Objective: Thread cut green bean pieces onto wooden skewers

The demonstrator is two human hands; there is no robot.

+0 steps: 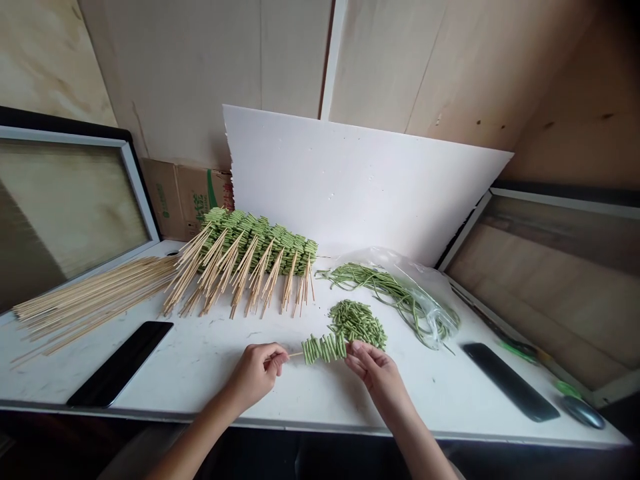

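My left hand (pixel 260 375) is closed round the bare end of a thin bamboo skewer (pixel 296 355). Cut pieces of long green bean (pixel 324 348) sit crosswise in a row along that skewer. At the row's right end, the fingers of my right hand (pixel 373 367) pinch the last bean piece, and the skewer's tip is hidden there. Just behind my right hand lies a heap of loose cut bean pieces (pixel 357 321). Farther back on the left, many finished bean skewers (pixel 260 243) are stacked, their bare sticks pointing toward me.
Bare bamboo skewers (pixel 100 290) lie at the left, behind a black phone-like slab (pixel 123 363). Uncut long beans (pixel 380 283) lie in a clear plastic bag (pixel 440 300). On the right are a dark oblong slab (pixel 510 381) and a computer mouse (pixel 583 411). A white board (pixel 360 180) stands behind.
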